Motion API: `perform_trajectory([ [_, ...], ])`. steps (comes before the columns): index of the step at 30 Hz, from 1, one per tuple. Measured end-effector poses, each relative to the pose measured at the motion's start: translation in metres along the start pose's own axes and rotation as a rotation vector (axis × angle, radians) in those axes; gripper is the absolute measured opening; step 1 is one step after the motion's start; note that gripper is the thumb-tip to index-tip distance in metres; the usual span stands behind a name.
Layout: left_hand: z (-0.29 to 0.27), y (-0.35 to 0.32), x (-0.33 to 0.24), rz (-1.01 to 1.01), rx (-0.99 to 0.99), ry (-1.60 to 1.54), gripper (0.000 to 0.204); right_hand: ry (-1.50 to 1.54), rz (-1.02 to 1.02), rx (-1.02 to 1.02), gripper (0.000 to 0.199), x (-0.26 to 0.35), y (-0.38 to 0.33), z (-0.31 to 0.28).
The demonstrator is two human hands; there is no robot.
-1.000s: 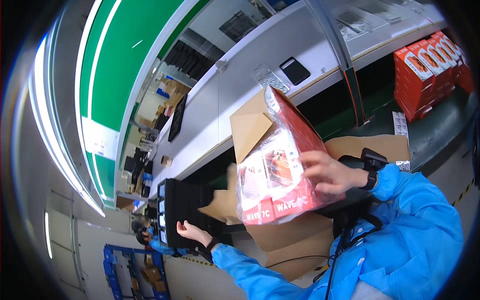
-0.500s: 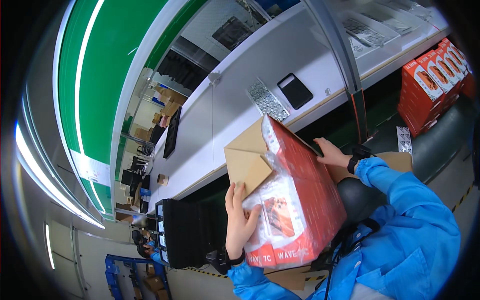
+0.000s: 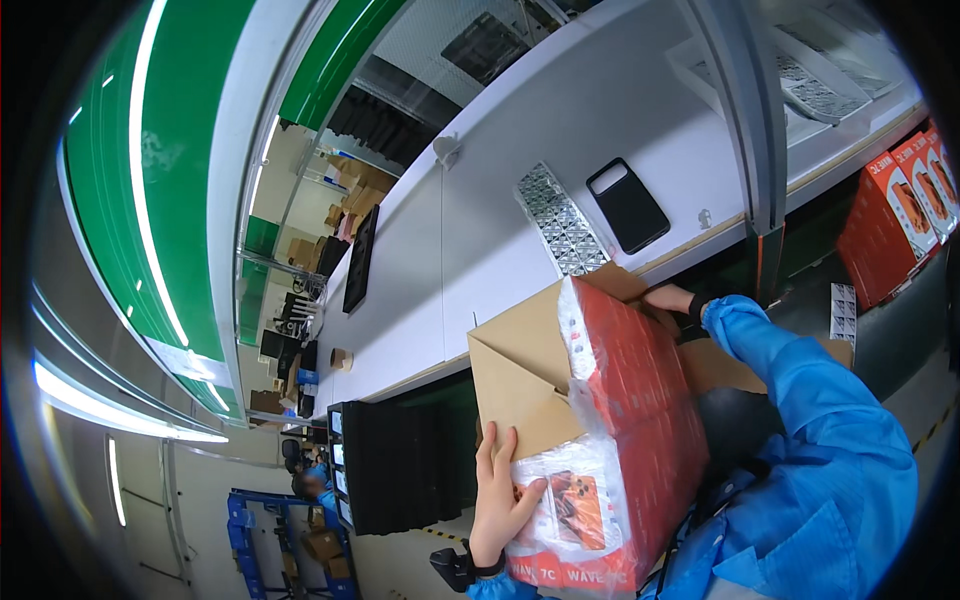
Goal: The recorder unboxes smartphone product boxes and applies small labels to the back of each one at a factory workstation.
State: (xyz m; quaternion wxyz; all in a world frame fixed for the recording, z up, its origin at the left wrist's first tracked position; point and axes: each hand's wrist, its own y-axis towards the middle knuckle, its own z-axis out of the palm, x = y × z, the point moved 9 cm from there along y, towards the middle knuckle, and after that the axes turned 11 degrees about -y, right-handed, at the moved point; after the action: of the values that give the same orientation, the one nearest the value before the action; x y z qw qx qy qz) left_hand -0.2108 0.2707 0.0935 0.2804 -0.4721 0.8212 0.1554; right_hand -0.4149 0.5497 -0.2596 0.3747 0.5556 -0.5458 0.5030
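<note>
A bundle of red and white boxes, wrapped in clear plastic, sits in front of me with brown cardboard folded against its left and far sides. My left hand lies on the near left of the bundle, fingers stretched apart, their tips on the cardboard and the thumb on the plastic. At the far right corner, my right hand is at a raised brown cardboard flap, its fingers closed round the flap's edge and partly hidden.
On the white bench beyond lie a black phone case and a silver patterned strip. More red boxes stand at the far right, past a metal post. A black-draped stand is left of the bundle.
My right hand has moved from the bundle's right side to its far corner, where a cardboard flap now stands up. The left hand stays on the near left. The view has shifted.
</note>
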Motion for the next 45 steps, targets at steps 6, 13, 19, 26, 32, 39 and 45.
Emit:
perform_trajectory([
  [6,-0.001,0.003,0.000,-0.041,0.012,-0.035,0.068,0.066,-0.113,-0.166,0.037,0.029,0.017,-0.004],
  [13,-0.004,0.002,0.004,-0.041,-0.005,-0.065,0.071,-0.050,-0.224,-0.432,0.038,0.047,-0.007,-0.013],
  [19,-0.025,-0.020,0.002,-0.057,-0.246,-0.163,0.070,-0.366,-0.259,-0.601,0.053,0.075,-0.153,-0.020],
  [26,-0.010,-0.107,-0.019,0.065,-0.071,0.178,0.075,-0.458,-0.754,-0.155,0.045,0.300,-0.282,0.016],
  [32,-0.003,-0.161,-0.019,0.067,-0.236,0.249,0.079,-0.775,-0.847,-0.244,0.055,0.368,-0.279,0.059],
  [39,-0.016,-0.161,0.002,0.167,-0.261,0.169,0.046,-1.032,-0.796,-0.119,0.019,0.388,-0.267,0.094],
  [45,-0.067,-0.189,-0.011,0.268,-0.697,-0.081,0.015,-0.671,-0.873,-0.173,0.013,0.431,-0.280,0.095],
])
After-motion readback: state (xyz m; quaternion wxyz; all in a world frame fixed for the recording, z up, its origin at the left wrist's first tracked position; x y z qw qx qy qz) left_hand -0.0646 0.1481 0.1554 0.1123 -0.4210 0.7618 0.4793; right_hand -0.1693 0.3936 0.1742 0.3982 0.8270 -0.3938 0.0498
